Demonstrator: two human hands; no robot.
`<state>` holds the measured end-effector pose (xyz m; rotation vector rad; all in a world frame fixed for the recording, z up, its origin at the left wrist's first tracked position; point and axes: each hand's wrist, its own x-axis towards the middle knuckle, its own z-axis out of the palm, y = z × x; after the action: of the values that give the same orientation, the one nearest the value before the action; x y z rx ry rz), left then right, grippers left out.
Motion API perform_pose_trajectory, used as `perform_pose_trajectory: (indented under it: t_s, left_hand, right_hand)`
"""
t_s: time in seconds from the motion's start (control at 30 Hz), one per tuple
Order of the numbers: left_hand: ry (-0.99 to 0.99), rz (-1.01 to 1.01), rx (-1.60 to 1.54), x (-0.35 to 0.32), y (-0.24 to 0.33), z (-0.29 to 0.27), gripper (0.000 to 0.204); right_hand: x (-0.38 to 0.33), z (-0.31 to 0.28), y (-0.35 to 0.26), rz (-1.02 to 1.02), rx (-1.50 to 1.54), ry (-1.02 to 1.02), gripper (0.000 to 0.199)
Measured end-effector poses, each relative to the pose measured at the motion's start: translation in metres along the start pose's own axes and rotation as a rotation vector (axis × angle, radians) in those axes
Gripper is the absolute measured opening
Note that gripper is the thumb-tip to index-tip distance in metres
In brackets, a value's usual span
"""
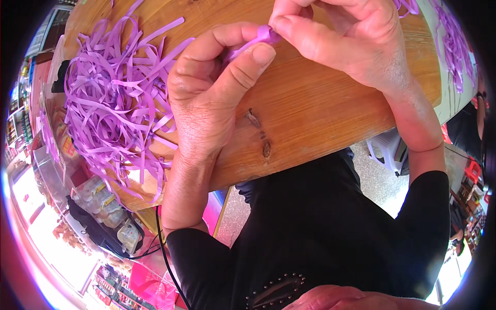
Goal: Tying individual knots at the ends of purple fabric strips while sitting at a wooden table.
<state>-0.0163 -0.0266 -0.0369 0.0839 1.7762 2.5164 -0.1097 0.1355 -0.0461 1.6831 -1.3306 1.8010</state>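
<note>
Between thumb and fingers, my left hand (pixel 214 82) pinches a purple ribbon (pixel 265 34) that is looped or folded at its end. My right hand (pixel 351 44) closes its thumb and fingertips on the same ribbon from the right, so both hands meet on it above the wooden table (pixel 310 119). The exact fold or knot under the fingertips is partly covered. Left of my left hand lies a large tangled heap of purple ribbons (pixel 111 98), some ends hanging over the table's edge.
More purple ribbons (pixel 454 46) lie on a pale surface at the far right. A white plastic stool (pixel 385 152) stands on the floor beyond the table's near edge. Clear bags of small items (pixel 106 206) and a black cable (pixel 164 248) are at the lower left.
</note>
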Motion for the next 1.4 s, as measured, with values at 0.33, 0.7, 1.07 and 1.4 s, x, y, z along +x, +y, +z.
perform_pose_trajectory:
  t_s: [0.33, 0.7, 1.07, 1.4]
  left_hand:
    - [0.150, 0.061, 0.121, -0.004, 0.000, 0.001, 0.016]
    - [0.170, 0.020, -0.010, -0.003, -0.001, -0.007, 0.013]
    - [0.175, 0.050, 0.062, -0.002, 0.000, -0.003, 0.013]
    - [0.158, -0.023, -0.087, -0.003, 0.001, -0.005, 0.012]
  right_hand:
    - [0.004, 0.001, -0.016, 0.460, 0.001, 0.000, 0.006]
    - [0.036, 0.003, -0.057, 0.756, -0.377, -0.060, 0.014]
    - [0.030, 0.000, -0.049, 0.445, -0.611, -0.292, 0.041]
    - [0.039, -0.003, -0.059, 0.583, -0.551, -0.206, 0.029]
